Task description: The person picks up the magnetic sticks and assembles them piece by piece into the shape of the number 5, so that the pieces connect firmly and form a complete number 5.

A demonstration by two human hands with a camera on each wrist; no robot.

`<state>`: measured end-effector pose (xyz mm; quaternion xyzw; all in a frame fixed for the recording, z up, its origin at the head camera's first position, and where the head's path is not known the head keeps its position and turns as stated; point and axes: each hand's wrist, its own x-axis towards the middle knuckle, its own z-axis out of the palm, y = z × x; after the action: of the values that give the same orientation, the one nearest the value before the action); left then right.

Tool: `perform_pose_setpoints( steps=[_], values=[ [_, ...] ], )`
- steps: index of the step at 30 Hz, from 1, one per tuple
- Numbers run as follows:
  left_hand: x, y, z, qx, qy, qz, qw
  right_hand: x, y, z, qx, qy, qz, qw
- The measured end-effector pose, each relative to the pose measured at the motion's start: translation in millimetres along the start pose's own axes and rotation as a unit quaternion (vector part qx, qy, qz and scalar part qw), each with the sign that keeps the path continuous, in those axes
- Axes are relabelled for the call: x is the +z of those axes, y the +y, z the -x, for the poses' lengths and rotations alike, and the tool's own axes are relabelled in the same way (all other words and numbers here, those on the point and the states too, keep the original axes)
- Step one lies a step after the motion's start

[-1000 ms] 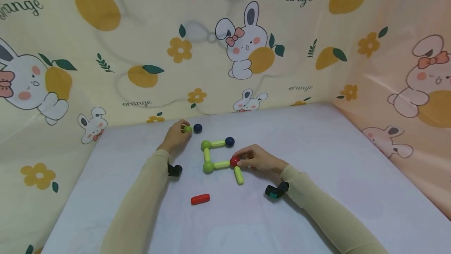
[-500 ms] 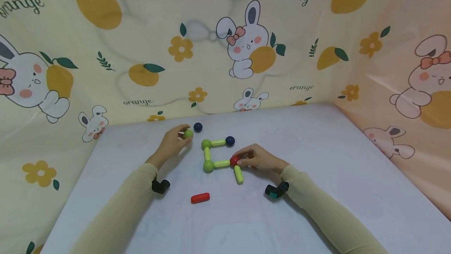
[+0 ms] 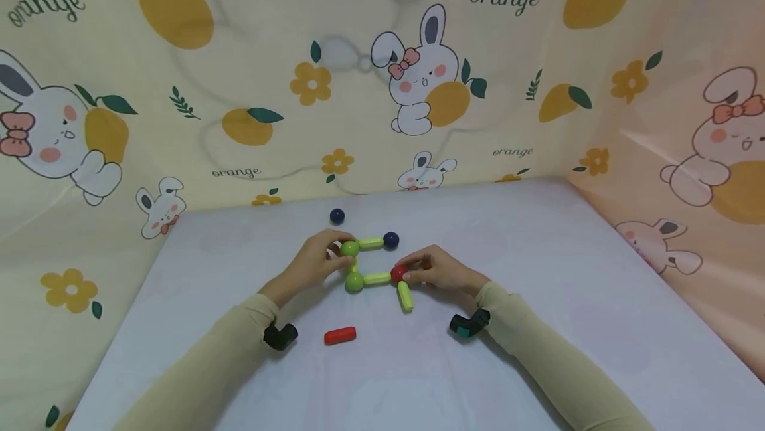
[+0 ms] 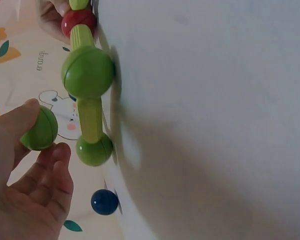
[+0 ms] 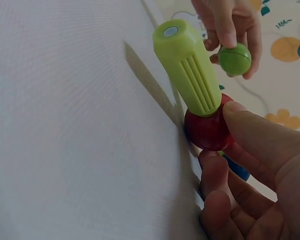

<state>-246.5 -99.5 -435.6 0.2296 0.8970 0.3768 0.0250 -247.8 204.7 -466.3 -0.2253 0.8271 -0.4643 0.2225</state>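
My left hand (image 3: pixel 311 259) pinches a loose green ball (image 4: pixel 42 129) between thumb and fingers, off the table. In the head view that ball covers the upper corner of a joined ball-and-rod frame. My right hand (image 3: pixel 442 268) pinches the red ball (image 3: pixel 398 274) of that frame, low at the table. From the red ball a yellow-green rod (image 5: pixel 190 70) points toward the person, its far end bare with a metal disc. Another rod (image 3: pixel 376 279) links the red ball to a green corner ball (image 3: pixel 354 281). The frame's back rod (image 3: pixel 371 243) ends in a dark blue ball (image 3: pixel 391 240).
A loose dark blue ball (image 3: pixel 337 216) sits near the table's back edge. Closer to the person lies a single red rod (image 3: pixel 340 335). The white table (image 3: pixel 508 364) meets a printed cloth backdrop (image 3: pixel 269 72) behind and at the right.
My left hand has carried the green ball from beside the loose blue ball, to the right and nearer, up to the frame's corner. The right hand stays on the red ball.
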Motion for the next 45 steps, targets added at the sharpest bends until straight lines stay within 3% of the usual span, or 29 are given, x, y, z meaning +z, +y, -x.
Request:
perform_pose_setpoints(
  steps=[25,45],
  values=[
    [13.8,28.7,15.8,0.023,-0.015,0.023,0.9994,0.1,-0.4,1.4,-0.007,0.001,-0.004,1.0],
    [28.5,46.1,25.8,0.048,-0.048,0.059,0.996,0.6,-5.7,3.1,-0.019,-0.001,-0.001,0.9998]
  ],
)
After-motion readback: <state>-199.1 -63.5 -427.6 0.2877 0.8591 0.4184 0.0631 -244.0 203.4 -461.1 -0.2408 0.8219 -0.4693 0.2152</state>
